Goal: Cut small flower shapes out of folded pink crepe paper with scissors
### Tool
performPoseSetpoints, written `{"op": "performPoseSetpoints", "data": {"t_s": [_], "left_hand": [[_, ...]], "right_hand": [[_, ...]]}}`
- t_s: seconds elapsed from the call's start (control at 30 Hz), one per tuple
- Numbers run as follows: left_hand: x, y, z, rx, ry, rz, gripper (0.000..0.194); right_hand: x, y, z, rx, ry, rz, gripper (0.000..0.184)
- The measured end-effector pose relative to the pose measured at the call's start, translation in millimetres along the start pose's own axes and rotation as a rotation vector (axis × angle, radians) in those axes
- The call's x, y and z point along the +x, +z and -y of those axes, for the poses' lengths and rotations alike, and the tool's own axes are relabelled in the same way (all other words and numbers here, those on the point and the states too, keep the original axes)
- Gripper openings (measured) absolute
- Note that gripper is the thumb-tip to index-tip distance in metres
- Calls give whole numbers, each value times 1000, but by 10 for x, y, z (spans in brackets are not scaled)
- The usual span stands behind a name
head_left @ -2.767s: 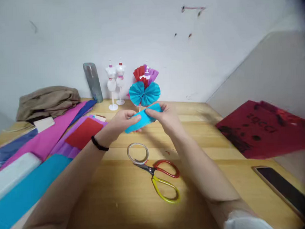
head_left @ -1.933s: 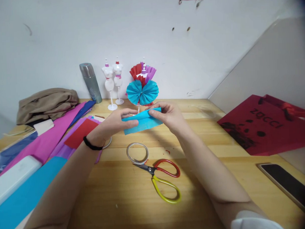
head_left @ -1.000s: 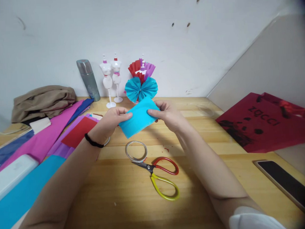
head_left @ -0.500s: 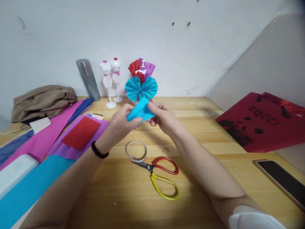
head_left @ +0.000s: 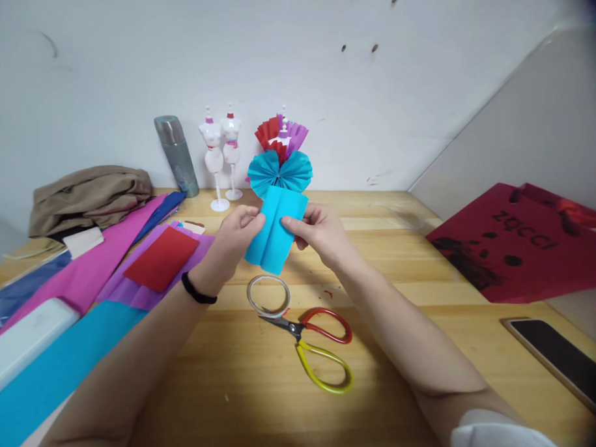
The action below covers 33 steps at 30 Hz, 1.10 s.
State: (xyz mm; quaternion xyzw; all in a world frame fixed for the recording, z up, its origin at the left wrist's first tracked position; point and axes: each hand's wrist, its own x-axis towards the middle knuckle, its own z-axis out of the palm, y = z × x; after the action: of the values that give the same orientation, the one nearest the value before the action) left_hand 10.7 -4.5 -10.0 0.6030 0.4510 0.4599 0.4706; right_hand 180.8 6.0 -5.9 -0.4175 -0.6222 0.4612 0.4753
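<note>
Between my hands is a creased piece of blue crepe paper (head_left: 274,240), held up above the table with a lengthwise fold down its middle. My left hand (head_left: 237,235) pinches its left edge between thumb and fingers. My right hand (head_left: 322,232) grips the right edge, thumb on the front and fingers behind. Just behind the paper stands a small mannequin (head_left: 283,129) dressed in red and purple pleats, with a pleated blue bow (head_left: 280,172) below them. Nearer to me on the table lie a roll of tape (head_left: 252,303) and scissors (head_left: 296,329) with one red and one yellow handle.
Two white mannequins (head_left: 214,155) and a grey-green flask (head_left: 177,156) stand by the wall. Left are coloured sheets, including a red piece (head_left: 161,259), a white case (head_left: 35,343) and brown cloth (head_left: 89,198). Right are a red paper bag (head_left: 504,249) and a phone (head_left: 557,358).
The blue paper has been opened from a smaller folded shape into a wider creased piece, hanging lower. Both hands now hold it by opposite side edges. The view has shifted slightly.
</note>
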Motion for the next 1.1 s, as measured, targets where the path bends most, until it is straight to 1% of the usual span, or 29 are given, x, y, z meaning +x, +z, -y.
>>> {"op": "performPoseSetpoints", "data": {"t_s": [0.07, 0.1, 0.13, 0.17, 0.2, 0.27, 0.3, 0.4, 0.5, 0.6, 0.67, 0.77, 0.87, 0.93, 1.0, 1.1], "left_hand": [[-18, 9, -23, 193, 110, -170, 21], [-39, 19, -45, 341, 182, -217, 18], [-65, 31, -71, 461, 219, -224, 15], [-93, 45, -98, 521, 236, -204, 18], [-119, 60, -122, 517, 245, -150, 19], [-154, 88, -153, 377, 172, 39, 17], [-159, 97, -157, 288, 132, 115, 18], [-132, 98, -142, 84, 75, 206, 18], [-89, 68, -127, -13, 31, 252, 13], [-72, 44, -117, -49, -2, 262, 18], [-73, 43, -105, -47, 14, 257, 18], [-76, 50, -89, 122, 116, 197, 12], [-72, 45, -88, 299, 189, 168, 8], [-71, 37, -90, 360, 204, 163, 6], [-72, 32, -86, 426, 215, 129, 5], [-68, 30, -64, 410, 209, 120, 5]], "right_hand": [[-7, 2, 3, -25, 4, -22, 33], [-14, 5, 8, -37, 6, -26, 33], [-24, 11, 15, -48, 7, -23, 34], [-35, 18, 23, -54, 9, -14, 35], [-47, 25, 32, -57, 12, -3, 37], [-66, 37, 46, -47, 20, 31, 43], [-71, 40, 49, -32, 26, 48, 46], [-66, 38, 47, 31, 48, 88, 48], [-48, 33, 45, 38, 73, 100, 46], [-43, 40, 54, 16, 89, 108, 46], [-47, 52, 56, -17, 80, 94, 46], [-48, 64, 31, -128, 16, 44, 45], [-46, 60, -10, -230, -46, 44, 41], [-48, 51, -33, -273, -70, 65, 37], [-50, 40, -48, -314, -91, 69, 36], [-49, 23, -53, -331, -107, 86, 37]]}}
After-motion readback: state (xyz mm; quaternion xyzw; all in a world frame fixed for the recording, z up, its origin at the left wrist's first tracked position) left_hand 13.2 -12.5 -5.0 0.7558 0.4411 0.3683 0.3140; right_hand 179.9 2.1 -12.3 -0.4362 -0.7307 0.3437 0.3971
